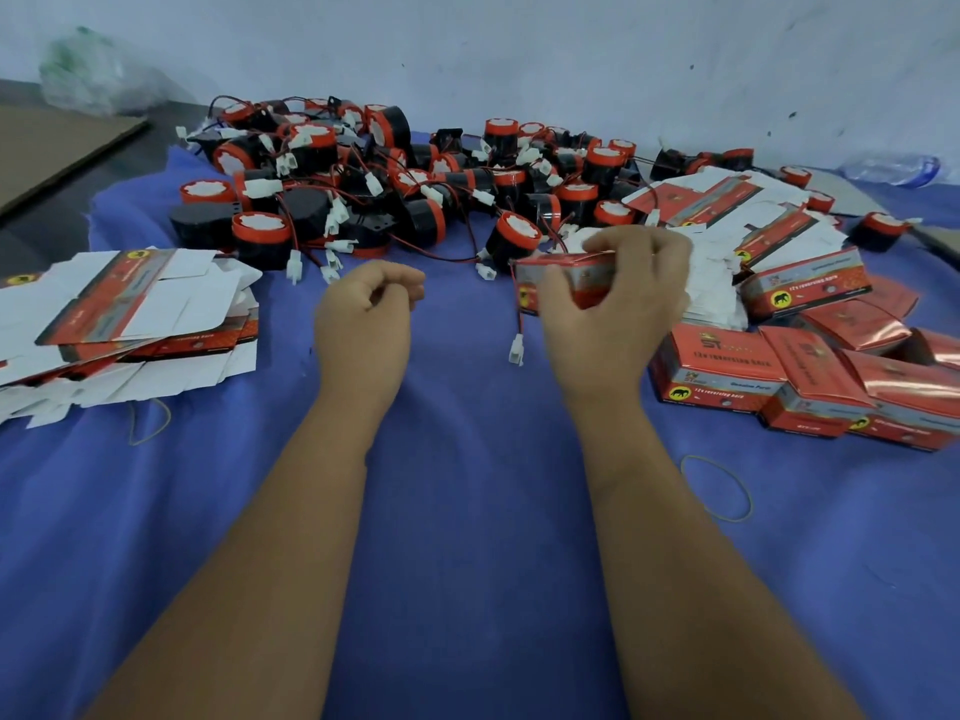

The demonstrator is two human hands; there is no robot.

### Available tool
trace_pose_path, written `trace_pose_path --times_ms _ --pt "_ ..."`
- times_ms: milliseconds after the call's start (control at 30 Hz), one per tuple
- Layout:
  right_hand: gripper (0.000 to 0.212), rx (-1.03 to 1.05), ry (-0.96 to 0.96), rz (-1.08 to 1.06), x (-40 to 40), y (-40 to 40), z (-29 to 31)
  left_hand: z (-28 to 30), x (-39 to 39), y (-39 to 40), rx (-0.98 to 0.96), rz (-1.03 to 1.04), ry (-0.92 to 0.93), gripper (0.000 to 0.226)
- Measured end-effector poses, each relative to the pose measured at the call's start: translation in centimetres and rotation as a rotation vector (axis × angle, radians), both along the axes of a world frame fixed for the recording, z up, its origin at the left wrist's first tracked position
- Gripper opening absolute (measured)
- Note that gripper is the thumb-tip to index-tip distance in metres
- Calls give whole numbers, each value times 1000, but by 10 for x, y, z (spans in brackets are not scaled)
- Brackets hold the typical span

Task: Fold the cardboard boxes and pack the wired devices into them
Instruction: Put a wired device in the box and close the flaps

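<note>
Right hand (618, 304) gripping red box (563, 283) mid-cloth, white connector (516, 349) dangling below – left hand (366, 317) loosely curled, holding nothing. Devices pile (395, 184) along far edge of blue cloth (467, 511).

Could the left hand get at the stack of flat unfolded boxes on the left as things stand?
Probably yes. The left hand holds nothing, its fingers loosely curled, and only bare blue cloth lies between it and the flat boxes. The right hand grips a folded box.
</note>
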State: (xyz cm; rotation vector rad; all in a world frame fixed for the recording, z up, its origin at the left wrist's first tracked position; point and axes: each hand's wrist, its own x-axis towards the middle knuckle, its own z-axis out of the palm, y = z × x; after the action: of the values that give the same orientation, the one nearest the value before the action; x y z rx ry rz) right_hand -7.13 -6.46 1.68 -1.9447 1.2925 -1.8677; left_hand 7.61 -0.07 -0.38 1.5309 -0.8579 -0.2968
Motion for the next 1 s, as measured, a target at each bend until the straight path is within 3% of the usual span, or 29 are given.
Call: trace_pose_path --times_ms 167,400,567,733,900,1000 --pt "30 195 284 -238 -15 -8 6 -2 -1 -2 79 -71 14 33" --pt "23 269 578 -183 -33 -3 24 0 -4 -3 155 -117 -40 36" --pt "34 351 922 -225 -44 17 21 1 -7 2 202 -170 -92 37" --pt "67 681 949 -71 -57 16 12 0 -10 7 207 -178 -118 38" --pt "42 580 958 162 -95 24 19 1 -32 10 198 -302 -251 35" --pt "41 573 963 206 -127 31 23 4 -61 4 145 -510 -300 33"
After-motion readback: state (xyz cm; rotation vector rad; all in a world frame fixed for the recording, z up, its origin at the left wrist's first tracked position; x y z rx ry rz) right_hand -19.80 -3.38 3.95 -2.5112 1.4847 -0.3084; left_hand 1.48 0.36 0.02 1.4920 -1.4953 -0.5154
